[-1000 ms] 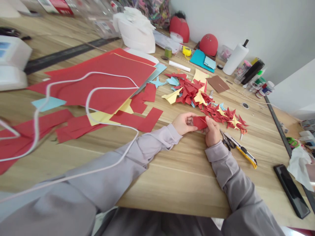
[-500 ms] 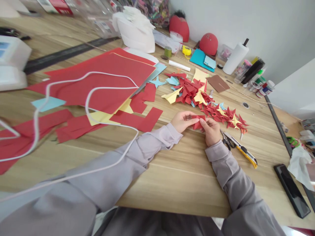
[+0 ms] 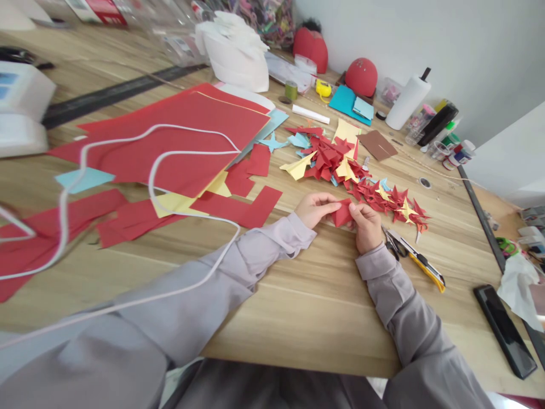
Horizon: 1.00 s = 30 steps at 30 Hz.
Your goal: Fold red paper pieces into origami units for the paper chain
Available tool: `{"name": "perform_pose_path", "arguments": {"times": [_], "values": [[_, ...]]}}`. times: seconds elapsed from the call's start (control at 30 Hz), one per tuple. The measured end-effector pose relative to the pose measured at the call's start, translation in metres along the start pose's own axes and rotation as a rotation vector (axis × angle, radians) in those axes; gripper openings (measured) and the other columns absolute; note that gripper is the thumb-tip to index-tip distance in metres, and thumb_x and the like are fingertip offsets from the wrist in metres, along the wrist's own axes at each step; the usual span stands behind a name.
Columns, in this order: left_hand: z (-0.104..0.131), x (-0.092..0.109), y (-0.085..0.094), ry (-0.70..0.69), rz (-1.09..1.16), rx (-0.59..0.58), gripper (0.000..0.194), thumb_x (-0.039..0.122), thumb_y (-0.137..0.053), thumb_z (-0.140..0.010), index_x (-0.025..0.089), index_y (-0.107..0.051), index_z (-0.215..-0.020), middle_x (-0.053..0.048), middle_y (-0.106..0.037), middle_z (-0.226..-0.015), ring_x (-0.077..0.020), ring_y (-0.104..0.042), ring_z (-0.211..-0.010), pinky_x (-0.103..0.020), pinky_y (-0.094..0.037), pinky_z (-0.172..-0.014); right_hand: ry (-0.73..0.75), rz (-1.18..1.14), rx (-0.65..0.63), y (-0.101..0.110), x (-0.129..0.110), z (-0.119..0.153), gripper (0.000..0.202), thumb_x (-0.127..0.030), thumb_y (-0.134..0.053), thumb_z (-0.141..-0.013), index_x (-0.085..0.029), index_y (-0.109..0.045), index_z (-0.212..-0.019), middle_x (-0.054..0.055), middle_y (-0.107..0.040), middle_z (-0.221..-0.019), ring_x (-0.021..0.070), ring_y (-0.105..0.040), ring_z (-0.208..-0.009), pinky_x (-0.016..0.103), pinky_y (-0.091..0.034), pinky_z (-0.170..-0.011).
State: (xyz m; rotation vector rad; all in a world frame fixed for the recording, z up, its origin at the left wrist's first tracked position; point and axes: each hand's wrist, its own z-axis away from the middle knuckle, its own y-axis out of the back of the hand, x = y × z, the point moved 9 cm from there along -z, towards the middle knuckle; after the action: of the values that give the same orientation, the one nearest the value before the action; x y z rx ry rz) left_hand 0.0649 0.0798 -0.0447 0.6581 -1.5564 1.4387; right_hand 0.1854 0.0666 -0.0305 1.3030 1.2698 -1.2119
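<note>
A small folded piece of red paper is held between my two hands, above the wooden table. My left hand pinches its left side with thumb and fingers. On the right side, my right hand grips it between thumb and curled fingers. Just beyond lies a heap of folded red paper stars mixed with yellow and blue ones. Black-handled scissors and a yellow-ended cutter knife rest right of my right hand.
Large red sheets and cut red strips cover the left side, with a white cable across them and my left sleeve. A black phone lies at the right. Bottles stand near the wall.
The red paper between my fingers has turned and now shows a more pointed, diamond-like face. Both hands keep nearly the same place and still grip it.
</note>
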Motion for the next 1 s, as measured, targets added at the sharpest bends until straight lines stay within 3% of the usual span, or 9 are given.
{"name": "perform_pose_path", "arguments": {"times": [0.13,0.5,0.7,0.87,1.0], "values": [[0.001,0.000,0.000,0.007,-0.047,-0.009,0.028,0.032,-0.074,-0.051,0.012,-0.061,-0.067,0.002,-0.061,-0.058,-0.0108,-0.057,-0.053,-0.025,-0.049,-0.051,-0.015,-0.028,-0.034,-0.003,0.002,0.000,0.027,-0.039,-0.062,-0.070,-0.017,-0.054,-0.057,-0.006,-0.049,-0.043,0.0056,-0.041,-0.039,0.019,-0.031,-0.040],[0.001,-0.007,-0.011,0.066,-0.007,-0.173,0.037,0.041,-0.072,-0.056,0.010,-0.060,-0.071,-0.002,-0.064,-0.060,-0.0165,-0.061,-0.058,-0.032,-0.050,-0.059,-0.085,-0.089,-0.067,-0.006,0.009,0.002,0.030,-0.044,-0.059,-0.071,-0.017,-0.053,-0.060,-0.005,-0.047,-0.047,0.0060,-0.039,-0.041,0.019,-0.032,-0.041],[0.001,-0.003,-0.010,0.030,-0.064,-0.150,0.038,0.044,-0.071,-0.056,0.013,-0.049,-0.059,0.003,-0.056,-0.053,-0.0102,-0.055,-0.051,-0.024,-0.046,-0.052,-0.054,-0.035,-0.053,-0.006,0.003,0.003,0.034,-0.048,-0.057,-0.071,-0.018,-0.051,-0.058,-0.005,-0.045,-0.047,0.0064,-0.038,-0.042,0.020,-0.033,-0.041],[0.005,0.010,-0.014,-0.062,-0.257,-0.130,0.034,0.040,-0.068,-0.062,0.014,-0.048,-0.053,0.005,-0.050,-0.047,-0.0070,-0.048,-0.046,-0.021,-0.042,-0.048,-0.019,0.031,-0.087,-0.010,-0.001,0.003,0.033,-0.046,-0.063,-0.066,-0.017,-0.050,-0.055,-0.005,-0.046,-0.047,0.0060,-0.038,-0.043,0.020,-0.031,-0.042],[0.006,0.010,-0.014,-0.050,-0.263,-0.102,0.033,0.039,-0.070,-0.058,0.014,-0.050,-0.056,0.004,-0.054,-0.048,-0.0081,-0.050,-0.046,-0.021,-0.042,-0.047,-0.014,0.028,-0.054,-0.007,0.000,0.002,0.034,-0.045,-0.061,-0.069,-0.017,-0.049,-0.054,-0.006,-0.046,-0.046,0.0057,-0.037,-0.042,0.020,-0.031,-0.042]]}}
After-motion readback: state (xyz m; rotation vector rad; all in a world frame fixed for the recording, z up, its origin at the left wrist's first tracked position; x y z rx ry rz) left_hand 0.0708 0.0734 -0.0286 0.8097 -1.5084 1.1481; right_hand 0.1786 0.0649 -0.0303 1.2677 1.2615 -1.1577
